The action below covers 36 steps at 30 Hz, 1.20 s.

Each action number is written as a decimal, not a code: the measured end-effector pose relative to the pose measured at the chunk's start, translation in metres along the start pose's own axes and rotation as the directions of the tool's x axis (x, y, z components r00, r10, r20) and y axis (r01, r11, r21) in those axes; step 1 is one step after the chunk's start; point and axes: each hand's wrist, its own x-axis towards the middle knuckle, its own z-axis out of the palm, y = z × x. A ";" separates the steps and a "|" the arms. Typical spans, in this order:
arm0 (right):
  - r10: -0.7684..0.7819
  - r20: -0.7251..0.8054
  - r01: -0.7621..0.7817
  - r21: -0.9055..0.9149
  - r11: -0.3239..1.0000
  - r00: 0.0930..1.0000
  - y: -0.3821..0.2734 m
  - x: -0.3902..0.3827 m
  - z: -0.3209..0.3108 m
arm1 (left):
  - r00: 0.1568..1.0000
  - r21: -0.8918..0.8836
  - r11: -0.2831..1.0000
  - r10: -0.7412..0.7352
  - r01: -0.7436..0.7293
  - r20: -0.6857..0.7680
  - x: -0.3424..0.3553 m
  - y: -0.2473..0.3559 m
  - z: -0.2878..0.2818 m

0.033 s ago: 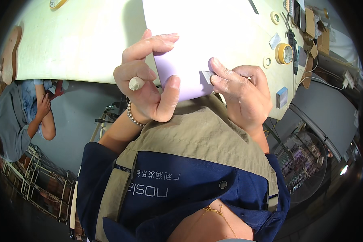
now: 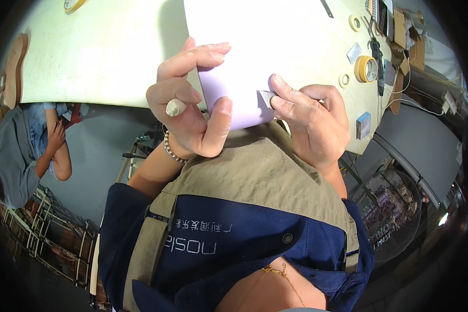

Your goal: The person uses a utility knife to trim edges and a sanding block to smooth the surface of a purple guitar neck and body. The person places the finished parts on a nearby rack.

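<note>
A pale lilac panel [image 2: 229, 104] with a rounded lower edge sits in the middle of the frame, hanging over the near edge of the cream desk [image 2: 104, 57] and running up toward the top centre, where it looks almost white in the light. The left hand [image 2: 190, 101] grips its left edge: the fingers curl over the top face and the thumb presses against the underside near the bottom corner. Tucked into that same hand, between the fingers and the palm, is a small whitish stub [image 2: 174, 107] (what it is made of cannot be told). A beaded bracelet [image 2: 172, 151] circles the left wrist.

The right hand [image 2: 312, 122] is at the panel's right side, its fingertips pinched on a small grey square tab [image 2: 266, 98] that lies against the panel's face.

Below the hands, filling the lower half of the frame, is the person's own clothing, a khaki and navy work vest [image 2: 244, 218], with a thin gold chain [image 2: 283, 278] at the bottom centre.

On the desk at the upper right lie several rolls of tape, the largest a yellow roll [image 2: 366, 68], with a smaller ring [image 2: 344, 80] just left of it and another [image 2: 355, 22] higher up. A small blue-and-white block [image 2: 363, 125] sits close to the desk's edge at the right. Cardboard pieces and cables [image 2: 405, 47] crowd the far upper right.

At the left of the frame, another person in grey [image 2: 15, 151] sits below the desk level, arms bent, beside metal racks [image 2: 47, 229] in the lower left.
</note>
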 end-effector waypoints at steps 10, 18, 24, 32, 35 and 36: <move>0.010 0.035 -0.010 0.002 1.000 0.999 -0.001 0.003 -0.005 | 1.000 0.017 1.000 0.008 -0.008 0.008 -0.001 0.000 -0.001; -0.043 -0.020 0.042 -0.064 0.997 0.999 0.001 0.000 0.000 | 1.000 0.014 1.000 0.016 -0.016 0.021 0.000 -0.001 0.000; -0.116 0.044 0.121 -0.127 0.984 0.992 0.001 0.004 -0.007 | 1.000 0.010 1.000 0.017 -0.017 0.011 -0.001 -0.002 0.001; 0.060 0.018 -0.061 0.042 0.997 0.998 -0.001 0.003 -0.005 | 0.999 0.011 1.000 0.025 -0.025 0.022 0.000 -0.002 0.000; 0.000 0.011 0.000 -0.018 1.000 1.000 -0.001 0.003 -0.003 | 0.999 0.007 0.999 0.032 -0.032 0.014 -0.002 -0.003 0.001; -0.015 0.017 0.016 -0.037 0.999 1.000 -0.001 0.003 -0.003 | 0.999 0.012 0.999 0.032 -0.032 0.016 -0.002 -0.003 0.000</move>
